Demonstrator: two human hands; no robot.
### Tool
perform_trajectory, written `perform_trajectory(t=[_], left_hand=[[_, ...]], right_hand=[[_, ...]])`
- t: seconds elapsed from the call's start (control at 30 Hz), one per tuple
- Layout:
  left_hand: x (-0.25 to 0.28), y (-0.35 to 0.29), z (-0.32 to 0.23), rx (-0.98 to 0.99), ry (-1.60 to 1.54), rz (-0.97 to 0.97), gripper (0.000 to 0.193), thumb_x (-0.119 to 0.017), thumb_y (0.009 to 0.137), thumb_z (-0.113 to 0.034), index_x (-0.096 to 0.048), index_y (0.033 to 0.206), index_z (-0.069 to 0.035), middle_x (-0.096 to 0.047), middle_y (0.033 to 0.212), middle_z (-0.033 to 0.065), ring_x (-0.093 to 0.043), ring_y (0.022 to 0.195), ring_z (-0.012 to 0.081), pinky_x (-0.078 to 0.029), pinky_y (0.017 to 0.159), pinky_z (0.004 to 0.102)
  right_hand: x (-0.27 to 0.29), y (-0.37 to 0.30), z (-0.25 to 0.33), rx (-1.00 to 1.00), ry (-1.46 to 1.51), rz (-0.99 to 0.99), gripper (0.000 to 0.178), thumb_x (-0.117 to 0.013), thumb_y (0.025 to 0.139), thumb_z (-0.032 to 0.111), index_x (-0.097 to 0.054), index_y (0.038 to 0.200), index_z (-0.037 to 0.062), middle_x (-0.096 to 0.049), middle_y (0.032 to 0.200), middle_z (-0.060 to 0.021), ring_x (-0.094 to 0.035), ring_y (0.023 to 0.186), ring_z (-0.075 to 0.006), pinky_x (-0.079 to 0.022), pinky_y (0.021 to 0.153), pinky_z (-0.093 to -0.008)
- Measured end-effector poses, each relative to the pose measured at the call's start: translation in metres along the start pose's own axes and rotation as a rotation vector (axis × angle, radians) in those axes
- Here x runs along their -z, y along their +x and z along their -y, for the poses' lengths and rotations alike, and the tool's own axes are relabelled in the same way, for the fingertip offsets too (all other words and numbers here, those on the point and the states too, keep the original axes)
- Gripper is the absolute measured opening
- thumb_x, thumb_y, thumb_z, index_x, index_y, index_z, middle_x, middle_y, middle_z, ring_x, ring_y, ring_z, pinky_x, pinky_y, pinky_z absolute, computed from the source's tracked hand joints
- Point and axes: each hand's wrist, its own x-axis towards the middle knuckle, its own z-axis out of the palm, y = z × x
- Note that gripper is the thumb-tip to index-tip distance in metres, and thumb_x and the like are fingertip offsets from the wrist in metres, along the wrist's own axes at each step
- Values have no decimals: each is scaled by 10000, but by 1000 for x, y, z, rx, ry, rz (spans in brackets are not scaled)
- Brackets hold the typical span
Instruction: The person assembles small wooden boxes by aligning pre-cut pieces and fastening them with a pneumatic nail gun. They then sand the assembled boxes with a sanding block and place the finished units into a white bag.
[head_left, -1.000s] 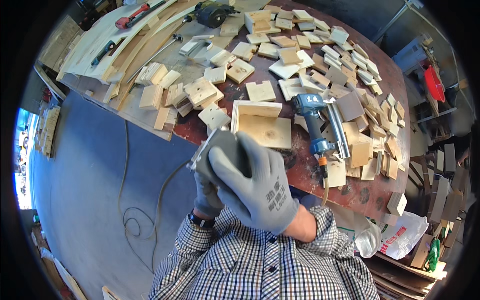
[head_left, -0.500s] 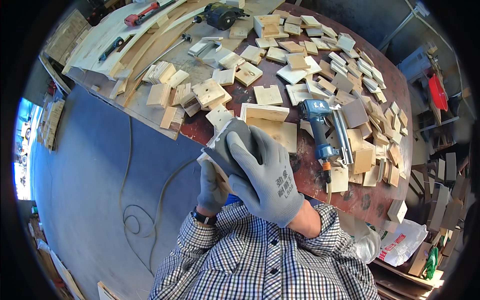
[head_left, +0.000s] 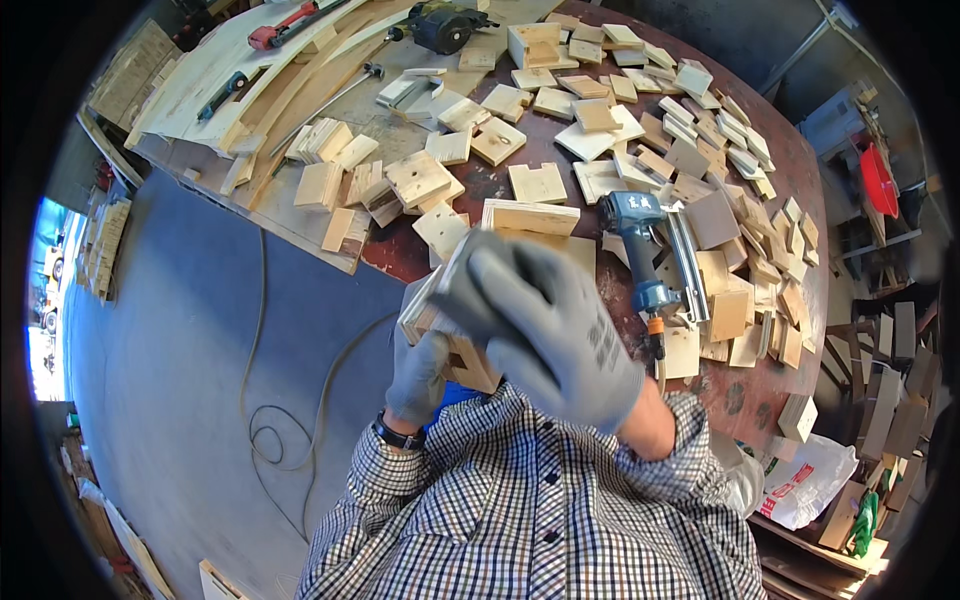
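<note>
- Held wooden piece in left hand, in front of the table.
- Clasped dark pad in right hand, apparently against the wood.
- Judged it light, stiff, best gripped by flat sides.

The wood is a pale, light-brown piece with thin layers that show along its left edge. It is tilted, held by the left hand in front of the shirt, off the surface. The block is dark grey and slanted, under the fingers of the right hand. It lies against the upper side of the wood; the hand hides part of both.
</note>
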Motion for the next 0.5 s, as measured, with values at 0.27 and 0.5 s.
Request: perform_trajectory(t=[0.27,0.5], left_hand=[[-19,8,-3,95,-7,-142,913,-913,809,-362,-457,1519,-13,-624,1410,121,-609,1310,199,-510,1092,367],[-25,13,-9,9,151,-9,1205,-1019,650,-471,-389,1553,18,-551,1462,131,-552,1353,226,-486,1133,400]], right_hand=[[35,7,-3,41,88,34,615,-622,983,263,-488,1554,79,-537,1387,-270,-598,1173,-402,-466,1041,-511],[36,15,-32,-147,-129,245,529,-633,977,302,-541,1485,188,-563,1304,-187,-607,1113,-363,-487,1011,-528]])
